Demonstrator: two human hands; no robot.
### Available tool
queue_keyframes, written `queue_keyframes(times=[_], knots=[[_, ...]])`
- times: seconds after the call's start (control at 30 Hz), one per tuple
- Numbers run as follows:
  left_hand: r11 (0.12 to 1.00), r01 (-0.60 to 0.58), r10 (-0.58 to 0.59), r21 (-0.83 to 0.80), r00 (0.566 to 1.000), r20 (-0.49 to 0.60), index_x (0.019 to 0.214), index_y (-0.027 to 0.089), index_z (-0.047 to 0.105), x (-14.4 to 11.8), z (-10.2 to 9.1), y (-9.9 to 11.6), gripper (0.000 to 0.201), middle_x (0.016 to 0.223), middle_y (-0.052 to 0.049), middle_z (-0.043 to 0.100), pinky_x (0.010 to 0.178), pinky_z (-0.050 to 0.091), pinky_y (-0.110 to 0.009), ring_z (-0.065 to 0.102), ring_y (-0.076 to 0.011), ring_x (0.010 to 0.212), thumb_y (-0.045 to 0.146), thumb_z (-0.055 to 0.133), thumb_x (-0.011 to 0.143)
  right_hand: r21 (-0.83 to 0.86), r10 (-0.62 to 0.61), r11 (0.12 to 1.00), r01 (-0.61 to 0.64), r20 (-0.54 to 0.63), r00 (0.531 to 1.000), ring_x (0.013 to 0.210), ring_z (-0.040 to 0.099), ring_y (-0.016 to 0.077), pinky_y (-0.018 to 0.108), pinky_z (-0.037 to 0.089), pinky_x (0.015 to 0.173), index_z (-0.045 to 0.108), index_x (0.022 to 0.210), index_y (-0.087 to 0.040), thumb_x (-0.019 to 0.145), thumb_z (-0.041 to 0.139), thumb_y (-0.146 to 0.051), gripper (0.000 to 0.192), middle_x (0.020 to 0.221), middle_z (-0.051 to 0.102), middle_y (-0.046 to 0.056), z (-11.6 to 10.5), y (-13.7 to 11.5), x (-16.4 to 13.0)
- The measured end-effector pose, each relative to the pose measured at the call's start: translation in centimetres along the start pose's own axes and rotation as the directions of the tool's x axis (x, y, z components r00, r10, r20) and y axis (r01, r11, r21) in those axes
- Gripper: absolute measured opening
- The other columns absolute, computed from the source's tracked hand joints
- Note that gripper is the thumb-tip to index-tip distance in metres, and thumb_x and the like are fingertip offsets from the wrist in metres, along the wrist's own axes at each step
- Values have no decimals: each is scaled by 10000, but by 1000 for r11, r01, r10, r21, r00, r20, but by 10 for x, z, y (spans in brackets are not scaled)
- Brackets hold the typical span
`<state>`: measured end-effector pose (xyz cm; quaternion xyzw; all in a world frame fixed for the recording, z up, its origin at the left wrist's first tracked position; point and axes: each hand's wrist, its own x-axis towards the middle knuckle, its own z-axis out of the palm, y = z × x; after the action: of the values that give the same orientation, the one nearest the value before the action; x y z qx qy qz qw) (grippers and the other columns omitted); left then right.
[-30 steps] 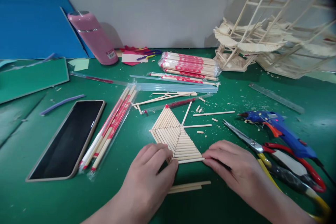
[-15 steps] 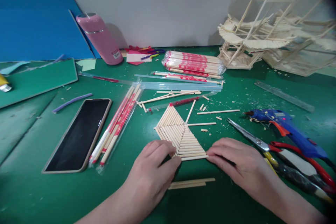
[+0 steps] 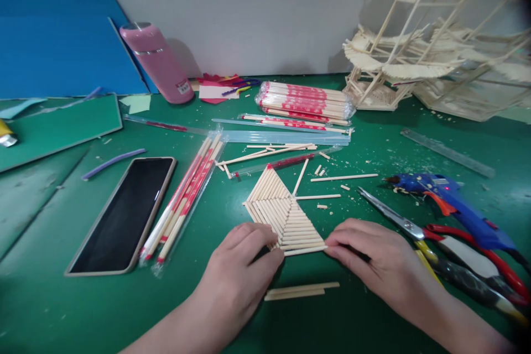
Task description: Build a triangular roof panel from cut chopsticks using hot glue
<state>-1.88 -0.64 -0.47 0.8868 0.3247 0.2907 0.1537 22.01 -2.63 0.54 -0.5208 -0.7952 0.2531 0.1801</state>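
Note:
A fan-shaped panel of thin wooden sticks (image 3: 271,207) lies on the green table, its rows meeting in wedges. Along its near edge runs one wooden stick (image 3: 305,251), pinched at both ends. My left hand (image 3: 244,265) closes on the left end, its fingertips also against the panel's near left corner. The thumb and index finger of my right hand (image 3: 365,251) pinch the right end. Two bare spokes (image 3: 318,197) stick out from the panel's centre. Closer to me lie a few loose cut sticks (image 3: 302,291).
To the right are scissors (image 3: 409,224), a blue glue gun (image 3: 448,193) and a clear ruler (image 3: 448,153). A phone (image 3: 124,215) and wrapped chopsticks (image 3: 186,193) lie left. Behind stand a pink bottle (image 3: 160,63), a chopstick bundle (image 3: 305,100) and a stick-built model (image 3: 398,66).
Both hands hold nearly the same place and grip. The stick's left end has tilted slightly nearer to me, leaving a small gap from the panel's last row.

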Motion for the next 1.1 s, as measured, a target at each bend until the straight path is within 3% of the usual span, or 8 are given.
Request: queue_keyframes(times=[0.27, 0.6, 0.9, 1.1], knots=[[998, 45, -43, -32, 996, 83, 1016, 146, 544, 2, -8, 0, 206, 966, -71, 605, 843, 461, -290, 542, -172, 938, 135, 541, 810, -4, -23, 1000, 23, -79, 997, 727, 583, 127, 255, 444, 650, 607, 856, -222, 869, 480, -225, 129, 815, 624, 12, 4, 0, -3], [995, 54, -48, -79, 996, 72, 912, 179, 590, 6, -7, 0, 168, 891, -57, 585, 765, 470, -269, 536, -159, 876, 85, 478, 830, -8, -41, 999, 41, -114, 993, 706, 596, 135, 254, 458, 625, 631, 837, -219, 868, 480, -242, 157, 783, 641, 24, 6, 0, -2], [1000, -4, 3, 12, 999, 41, 838, 181, 610, 3, -2, -3, 231, 881, -54, 568, 736, 457, -262, 517, -161, 870, 93, 397, 852, 33, -3, 999, 7, -124, 992, 715, 592, 131, 252, 456, 626, 636, 833, -230, 858, 501, -231, 137, 778, 633, 11, 5, -1, -2], [1000, 8, -8, -22, 1000, 24, 825, 183, 614, 4, -3, -2, 226, 873, -55, 574, 729, 469, -263, 523, -159, 868, 84, 411, 837, 11, -29, 999, 31, -132, 991, 698, 598, 124, 242, 459, 617, 641, 831, -227, 854, 507, -227, 137, 766, 640, 8, 5, -1, -1]])
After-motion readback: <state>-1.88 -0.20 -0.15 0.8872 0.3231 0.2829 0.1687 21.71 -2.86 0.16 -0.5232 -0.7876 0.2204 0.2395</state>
